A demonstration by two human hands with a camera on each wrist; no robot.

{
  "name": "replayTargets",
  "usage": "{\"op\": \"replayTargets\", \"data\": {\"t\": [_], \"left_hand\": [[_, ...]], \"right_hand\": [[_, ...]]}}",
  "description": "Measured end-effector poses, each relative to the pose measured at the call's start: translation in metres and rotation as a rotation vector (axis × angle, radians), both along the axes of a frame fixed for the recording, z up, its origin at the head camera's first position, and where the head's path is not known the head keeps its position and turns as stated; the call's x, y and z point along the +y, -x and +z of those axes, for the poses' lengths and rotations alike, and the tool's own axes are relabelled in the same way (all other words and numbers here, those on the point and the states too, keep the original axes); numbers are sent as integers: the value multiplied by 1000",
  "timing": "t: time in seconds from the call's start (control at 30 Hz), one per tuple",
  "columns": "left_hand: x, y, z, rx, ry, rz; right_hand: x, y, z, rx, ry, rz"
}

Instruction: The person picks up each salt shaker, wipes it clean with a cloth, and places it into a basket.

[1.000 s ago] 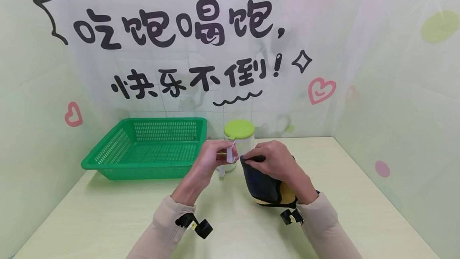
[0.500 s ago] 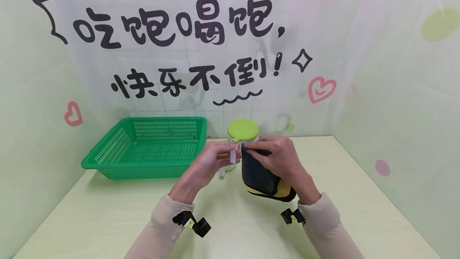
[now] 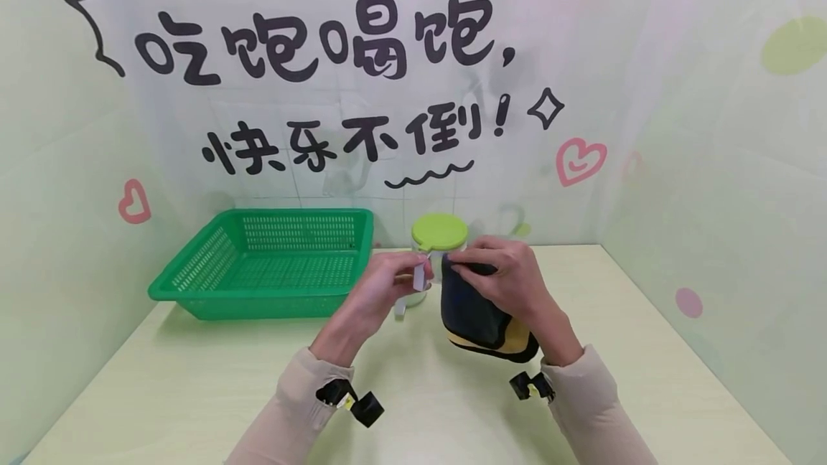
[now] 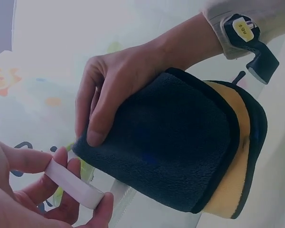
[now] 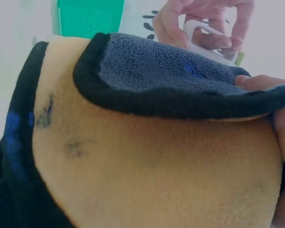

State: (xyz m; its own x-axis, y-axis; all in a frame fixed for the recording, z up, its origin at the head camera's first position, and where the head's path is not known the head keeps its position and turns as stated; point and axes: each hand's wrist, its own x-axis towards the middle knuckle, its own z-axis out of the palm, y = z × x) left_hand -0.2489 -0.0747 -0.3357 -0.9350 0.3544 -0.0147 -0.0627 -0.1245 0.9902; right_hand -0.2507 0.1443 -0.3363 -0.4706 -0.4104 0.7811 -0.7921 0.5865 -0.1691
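Observation:
My left hand [image 3: 390, 280] pinches the white handle [image 4: 76, 183] of a clear jar with a lime-green lid [image 3: 440, 231]. The handle forms a loop in the right wrist view, with fingers around it. My right hand [image 3: 507, 275] holds a folded cleaning cloth [image 4: 166, 142] by its upper edge, beside the jar. Dark blue plush covers one face of the cloth, yellow the other [image 5: 156, 156], with black edging. Its upper corner overlaps the jar's side in the head view, and the cloth's lower folds hang down. Cloth and hands hide most of the jar body.
A green perforated plastic basket [image 3: 258, 303] stands at the back left of the pale wooden table [image 3: 426, 407]. Low behind my left hand shows another white handle [image 3: 400, 309] at a clear container's base. A printed backdrop [image 3: 310, 185] closes off the rear.
The jar has shifted slightly right with my left hand. My right hand has risen a little, lifting the cloth, whose lower part now hangs nearer vertical. The basket stays in place.

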Motion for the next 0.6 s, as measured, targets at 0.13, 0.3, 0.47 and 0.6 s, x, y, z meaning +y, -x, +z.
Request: {"op": "replayTargets", "data": {"t": [0.13, 0.3, 0.47, 0.6], "left_hand": [[0, 0, 3, 7, -9, 24], [-2, -2, 5, 21, -10, 40], [-3, 0, 5, 16, -13, 46], [-4, 1, 5, 18, -8, 47]], "right_hand": [[0, 3, -3, -17, -21, 37], [-4, 6, -11, -7, -59, 49], [-7, 7, -15, -36, -101, 47], [-7, 6, -15, -61, -121, 36]]}}
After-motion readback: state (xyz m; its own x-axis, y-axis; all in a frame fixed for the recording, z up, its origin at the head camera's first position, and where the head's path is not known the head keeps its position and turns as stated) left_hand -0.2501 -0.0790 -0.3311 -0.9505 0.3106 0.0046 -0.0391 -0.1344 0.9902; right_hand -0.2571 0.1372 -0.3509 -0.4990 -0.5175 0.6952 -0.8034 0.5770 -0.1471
